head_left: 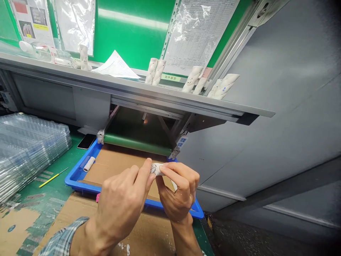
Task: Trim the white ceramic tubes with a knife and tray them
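Above the blue tray, my right hand (178, 188) pinches a short white cylindrical part (159, 169) between thumb and fingers. Dark lines mark the end of the part that faces left. My left hand (122, 201) is closed, with its fingertips pressed against that marked end. Whether a smaller piece sits between the left fingertips is hidden. A cardboard sheet (106, 165) lines the blue tray (73, 181). Inside the tray's left side lies another white tube (89, 164).
A conveyor belt (138, 142) ends over the tray. Stacked clear plastic trays (34, 142), a phone (86, 141) and a yellow-handled pick (50, 180) lie left on the bench. The shelf (133, 89) above carries several white spiral tubes (155, 71) and a plastic bottle (44, 51).
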